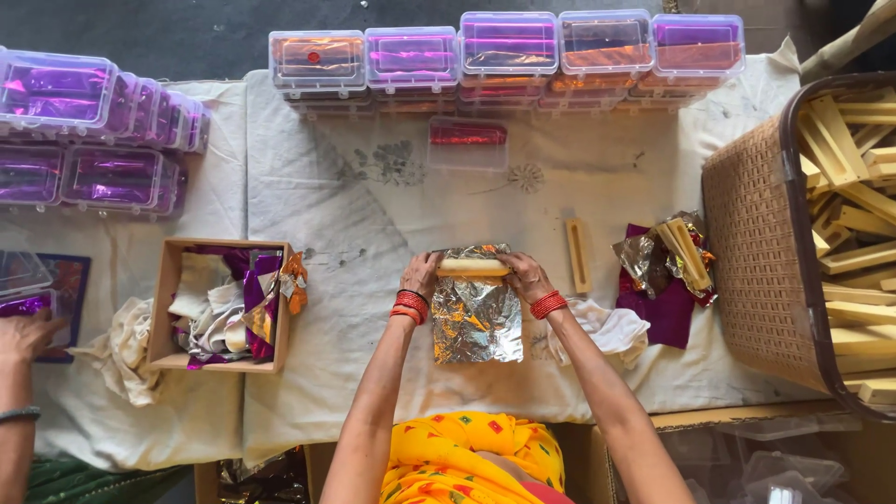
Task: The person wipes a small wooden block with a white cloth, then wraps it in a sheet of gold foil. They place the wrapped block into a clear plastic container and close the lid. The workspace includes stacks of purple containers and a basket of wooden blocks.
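We work at a table under a creased white cloth [373,215], grey floor beyond it. Our left hand [420,275] and right hand [525,276] pinch the two ends of a pale yellow bar [473,268], held across the top edge of a silver foil sheet [477,313] lying flat before us. Clear lidded boxes [509,47] with purple and orange foil line the far edge. A cardboard box [173,308] of scraps sits left, a woven basket [761,252] of bars right.

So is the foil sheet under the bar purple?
No, the foil sheet under the pale bar is silver with orange glints.
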